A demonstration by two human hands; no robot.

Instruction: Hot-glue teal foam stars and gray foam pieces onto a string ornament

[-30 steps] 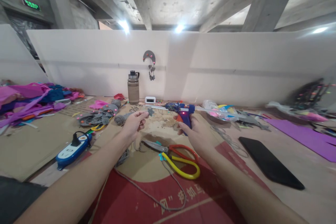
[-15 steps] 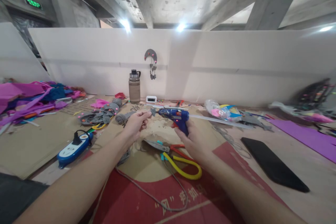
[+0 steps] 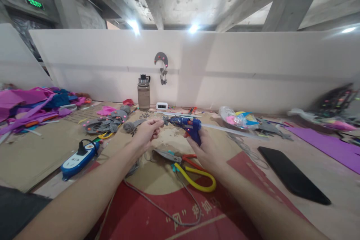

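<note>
My right hand is wrapped round a blue hot glue gun, its nozzle pointing left and a long clear glue stick sticking out of its back. Between the pinched fingertips of my left hand is a small grey felt piece, held right at the nozzle. Whether the nozzle touches it I cannot tell. Below both hands lie scissors with one yellow and one red handle. A grey cord loops over the red-printed cardboard in front of me.
A blue-and-white power strip and a pile of grey felt pieces lie left. Behind stand a water bottle and a small white clock. A black phone lies right. A grey moon ornament hangs on the board.
The glue gun has shifted very slightly left, and my left fingertips have moved slightly right with the felt piece. Other things lie as before.
</note>
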